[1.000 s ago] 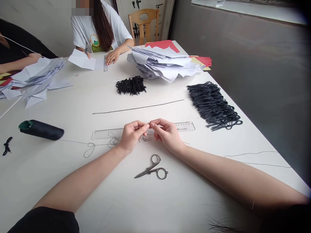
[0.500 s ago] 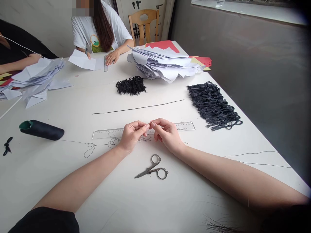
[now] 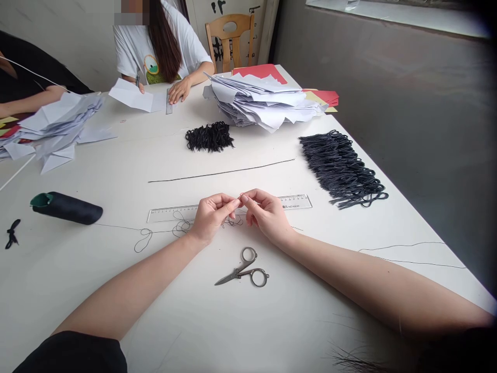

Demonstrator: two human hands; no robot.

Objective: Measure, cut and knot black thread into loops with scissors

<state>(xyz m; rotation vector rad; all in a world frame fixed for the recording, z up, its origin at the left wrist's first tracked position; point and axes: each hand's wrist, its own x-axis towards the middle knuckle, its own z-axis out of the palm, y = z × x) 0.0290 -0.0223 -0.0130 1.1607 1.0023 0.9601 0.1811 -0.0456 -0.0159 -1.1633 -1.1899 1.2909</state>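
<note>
My left hand (image 3: 212, 215) and my right hand (image 3: 267, 212) meet at the fingertips over a clear ruler (image 3: 297, 202), both pinched closed. Thin dark thread (image 3: 182, 224) lies in loose loops under and beside them, and a thread appears to run into the pinch, though the fingertips hide most of it. From a dark spool (image 3: 70, 208) at the left, the thread trails toward my left hand. Scissors (image 3: 236, 275) lie partly spread on the table just below my hands. Beyond the ruler lies a straight dark cord (image 3: 221, 171).
Black cord bundles (image 3: 209, 137) and a larger pile of dark looped cords (image 3: 339, 168) lie farther back. Paper stacks (image 3: 264, 98) stand behind them, with more papers (image 3: 66, 122) at left. A person (image 3: 163, 46) sits across, holding paper and a ruler; another sits at far left.
</note>
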